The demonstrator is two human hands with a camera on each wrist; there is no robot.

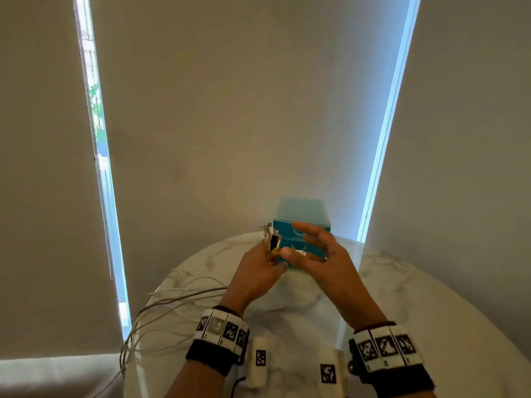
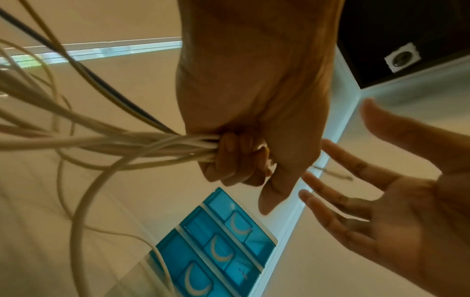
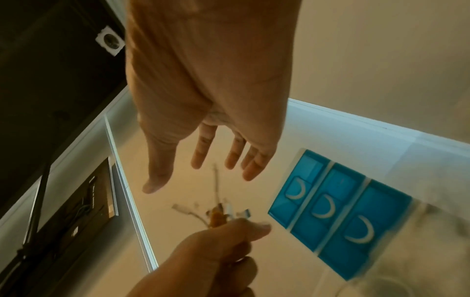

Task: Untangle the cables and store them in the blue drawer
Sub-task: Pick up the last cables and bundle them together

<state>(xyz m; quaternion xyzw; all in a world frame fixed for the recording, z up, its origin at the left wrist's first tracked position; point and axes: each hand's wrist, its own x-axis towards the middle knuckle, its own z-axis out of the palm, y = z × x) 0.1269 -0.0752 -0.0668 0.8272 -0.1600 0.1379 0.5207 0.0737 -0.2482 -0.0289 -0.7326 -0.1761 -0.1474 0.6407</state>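
Now — left hand (image 1: 255, 271) fisted round cables (image 2: 106, 144) | right hand (image 1: 319, 254) splayed beside — holding nothing

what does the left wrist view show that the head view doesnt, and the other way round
Only the left wrist view shows the fingers curled tight round the gathered cables, one dark strand among the pale ones, and all three handles on the blue drawer unit. Only the head view shows the plug ends sticking up above the left hand, the marble table and the cables trailing off its left edge. Both show the left hand's grip on the bundle, the right hand open beside it, and the drawers closed.
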